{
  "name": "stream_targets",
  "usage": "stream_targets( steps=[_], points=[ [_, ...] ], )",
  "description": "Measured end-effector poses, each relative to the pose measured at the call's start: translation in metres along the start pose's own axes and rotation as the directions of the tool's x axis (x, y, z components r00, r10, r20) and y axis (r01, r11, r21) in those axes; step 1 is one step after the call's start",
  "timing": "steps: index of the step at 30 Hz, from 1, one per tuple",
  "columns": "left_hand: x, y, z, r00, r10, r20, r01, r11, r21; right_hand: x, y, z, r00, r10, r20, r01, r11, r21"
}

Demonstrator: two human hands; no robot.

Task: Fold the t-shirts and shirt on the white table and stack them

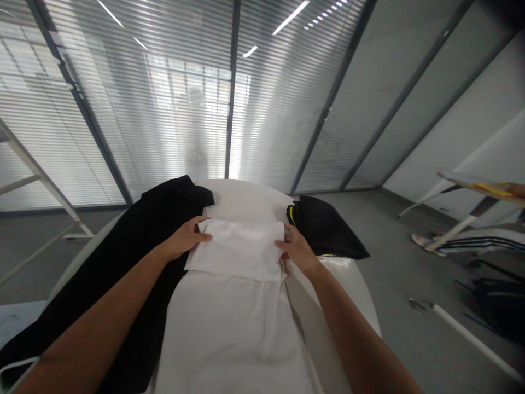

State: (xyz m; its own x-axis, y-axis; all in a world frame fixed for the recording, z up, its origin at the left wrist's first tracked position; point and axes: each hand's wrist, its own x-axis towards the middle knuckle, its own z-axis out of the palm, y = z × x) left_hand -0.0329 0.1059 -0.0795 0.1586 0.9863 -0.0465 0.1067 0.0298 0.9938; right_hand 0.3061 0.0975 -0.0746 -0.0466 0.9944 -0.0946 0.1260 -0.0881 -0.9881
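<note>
A white garment [229, 334] lies lengthwise on the white table, its far end folded back over itself toward me. My left hand [186, 238] pinches the left edge of that fold, thumb on top. At the opposite edge, my right hand [296, 249] grips the cloth between thumb and fingers. Both hands are closed on the fabric at about the same height. To the left, a long black garment [135, 273] is spread along the table, partly behind my left forearm. Beyond my right hand rests a folded black garment [328, 227] with yellow edging.
The round white table [246, 194] stands before a glass partition with blinds [192, 126]. A white metal frame [45, 186] is at the left. On the right are another table [484, 189], a person's striped trouser leg [488, 241] and a white pole [471, 334].
</note>
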Motion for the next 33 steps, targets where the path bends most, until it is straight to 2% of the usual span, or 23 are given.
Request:
stream_targets(
  steps=[2, 4, 6, 8, 10, 12, 13, 15, 16, 18, 20, 22, 25, 29, 31, 33],
  points=[
    [0.003, -0.001, 0.002, 0.996, 0.056, -0.066, -0.057, 0.998, -0.019, 0.005, 0.006, 0.003, 0.998, -0.048, -0.049, 0.049, 0.999, 0.023],
    [0.007, -0.003, 0.003, 0.979, 0.127, -0.160, -0.134, 0.991, -0.030, 0.008, 0.012, 0.008, 0.986, -0.148, -0.082, 0.154, 0.985, 0.076],
    [0.013, -0.006, 0.002, 0.940, 0.213, -0.268, -0.216, 0.976, 0.018, 0.010, 0.017, 0.012, 0.955, -0.283, -0.086, 0.290, 0.953, 0.085],
    [0.017, -0.011, 0.000, 0.895, 0.277, -0.350, -0.233, 0.959, 0.163, 0.010, 0.019, 0.014, 0.920, -0.384, -0.084, 0.381, 0.923, -0.046],
    [0.018, -0.014, -0.002, 0.860, 0.301, -0.412, -0.121, 0.905, 0.408, 0.008, 0.019, 0.012, 0.902, -0.420, -0.095, 0.379, 0.879, -0.289],
    [0.015, -0.013, -0.004, 0.842, 0.296, -0.451, 0.087, 0.750, 0.655, 0.004, 0.016, 0.007, 0.923, -0.378, -0.070, 0.287, 0.799, -0.529],
    [0.013, -0.011, -0.004, 0.850, 0.279, -0.446, 0.176, 0.649, 0.741, 0.002, 0.014, 0.005, 0.942, -0.332, -0.046, 0.232, 0.746, -0.624],
    [0.007, -0.004, -0.004, 0.898, 0.197, -0.393, 0.262, 0.477, 0.839, -0.001, 0.011, 0.001, 0.978, -0.207, 0.009, 0.142, 0.638, -0.757],
    [0.005, -0.001, -0.003, 0.923, 0.141, -0.357, 0.267, 0.432, 0.862, -0.001, 0.010, 0.000, 0.988, -0.150, 0.026, 0.112, 0.600, -0.792],
    [0.003, 0.003, -0.003, 0.957, 0.052, -0.285, 0.239, 0.410, 0.880, -0.002, 0.008, -0.001, 0.995, -0.081, 0.056, 0.093, 0.577, -0.811],
    [0.003, 0.002, -0.004, 0.973, 0.015, -0.230, 0.199, 0.449, 0.871, -0.002, 0.007, 0.000, 0.992, -0.065, 0.104, 0.122, 0.607, -0.786],
    [0.006, -0.003, -0.003, 0.979, 0.034, -0.202, 0.154, 0.527, 0.836, -0.002, 0.007, 0.003, 0.983, -0.091, 0.157, 0.179, 0.641, -0.747],
    [0.010, -0.010, -0.001, 0.968, 0.097, -0.232, 0.104, 0.685, 0.721, -0.003, 0.008, 0.010, 0.971, -0.162, 0.177, 0.240, 0.664, -0.708],
    [0.012, -0.011, 0.004, 0.934, 0.105, -0.341, 0.054, 0.903, 0.426, 0.002, 0.016, 0.018, 0.964, -0.248, 0.099, 0.250, 0.711, -0.657],
    [0.012, -0.010, 0.005, 0.926, 0.113, -0.359, 0.002, 0.953, 0.304, 0.005, 0.021, 0.021, 0.960, -0.279, 0.013, 0.224, 0.741, -0.633],
    [0.012, -0.010, 0.005, 0.940, 0.116, -0.322, -0.030, 0.965, 0.260, 0.007, 0.024, 0.021, 0.953, -0.295, -0.062, 0.195, 0.761, -0.619]
  ],
)
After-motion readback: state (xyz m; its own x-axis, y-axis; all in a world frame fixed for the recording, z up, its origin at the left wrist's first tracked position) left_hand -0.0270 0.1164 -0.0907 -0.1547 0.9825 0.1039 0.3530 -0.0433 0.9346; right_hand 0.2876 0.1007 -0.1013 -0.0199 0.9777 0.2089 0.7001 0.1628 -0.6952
